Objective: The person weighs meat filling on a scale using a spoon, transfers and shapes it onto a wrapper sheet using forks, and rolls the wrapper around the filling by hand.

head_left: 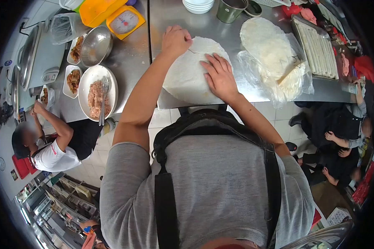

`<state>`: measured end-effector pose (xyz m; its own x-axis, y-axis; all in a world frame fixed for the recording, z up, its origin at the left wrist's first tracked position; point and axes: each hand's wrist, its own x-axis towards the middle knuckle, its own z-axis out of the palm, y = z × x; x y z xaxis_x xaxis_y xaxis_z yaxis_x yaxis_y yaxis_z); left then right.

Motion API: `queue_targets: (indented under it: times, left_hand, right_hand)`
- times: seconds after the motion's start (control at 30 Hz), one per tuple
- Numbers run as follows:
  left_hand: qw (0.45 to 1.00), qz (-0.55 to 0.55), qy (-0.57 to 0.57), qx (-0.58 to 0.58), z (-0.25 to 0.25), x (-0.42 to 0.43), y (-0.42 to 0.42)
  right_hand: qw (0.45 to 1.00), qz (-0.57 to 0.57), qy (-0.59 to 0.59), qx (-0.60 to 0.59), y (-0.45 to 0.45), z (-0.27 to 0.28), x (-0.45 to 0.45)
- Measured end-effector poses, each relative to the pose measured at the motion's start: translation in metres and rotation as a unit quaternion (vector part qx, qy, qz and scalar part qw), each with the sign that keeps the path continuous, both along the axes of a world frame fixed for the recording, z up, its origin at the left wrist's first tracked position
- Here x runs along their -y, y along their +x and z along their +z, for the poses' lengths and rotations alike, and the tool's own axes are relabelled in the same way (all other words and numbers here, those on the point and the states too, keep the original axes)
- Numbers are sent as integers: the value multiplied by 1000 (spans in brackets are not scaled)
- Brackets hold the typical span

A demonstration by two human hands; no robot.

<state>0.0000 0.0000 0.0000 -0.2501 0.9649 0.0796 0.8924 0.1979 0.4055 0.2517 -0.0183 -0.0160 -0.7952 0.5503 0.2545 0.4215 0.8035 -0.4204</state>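
Observation:
A round, thin white wrapper sheet (187, 81) lies on the steel table in front of me, its near edge reaching the table's front edge. My left hand (176, 40) is at the sheet's upper left edge, its fingers curled and pinching that edge, where a small fold or tear line shows. My right hand (221, 79) rests on the sheet's right side, fingers spread and nothing in them. To the right, a stack of similar round sheets (264, 45) lies partly in a clear plastic bag (274, 89).
On the left stand a white plate (114, 93) of ground meat with a fork (105, 93), a steel bowl (96, 45) and a yellow scale (139, 18). A tray of white rolls (316, 45) is at right. One person (56, 153) works at left; others sit at right.

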Motion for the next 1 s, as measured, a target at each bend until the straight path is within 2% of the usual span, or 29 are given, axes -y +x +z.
queue_targets:
  times: [0.07, 0.17, 0.27, 0.37, 0.47, 0.57, 0.67, 0.77, 0.87, 1.0]
  left_hand:
    - [999, -40, 11, 25, 1, 4, -4]
    - [966, 8, -16, 257, 5, 9, 1]
    - [913, 54, -1, 404, -4, 11, -1]
    - [970, 71, -38, 231, 16, 20, 7]
    - [998, 44, 47, -23, 3, 33, 2]
    - [993, -21, 105, -57, 19, 39, 12]
    - [975, -166, 139, -42, -3, 45, 29]
    - [977, -183, 77, -79, -27, 64, 42]
    - [976, -181, 12, -119, -23, 68, 35]
    - [982, -163, 43, -88, -27, 78, 30]
  right_hand:
    - [1000, -3, -12, -18, -1, 6, 5]
    - [1000, 5, -9, -23, 3, 6, 1]
    - [999, 18, -13, -32, 2, 7, 1]
    - [999, 21, -15, -26, 3, 7, -1]
    - [999, 29, -9, -17, 5, 4, -1]
    - [999, 27, -20, -1, 7, 2, -4]
    - [1000, 8, 8, 26, 1, 9, -1]
    - [996, 7, 49, 71, 6, -1, 1]
    - [993, 4, 50, 102, 11, -1, 2]
    - [992, 4, 45, 114, 12, 3, 2]
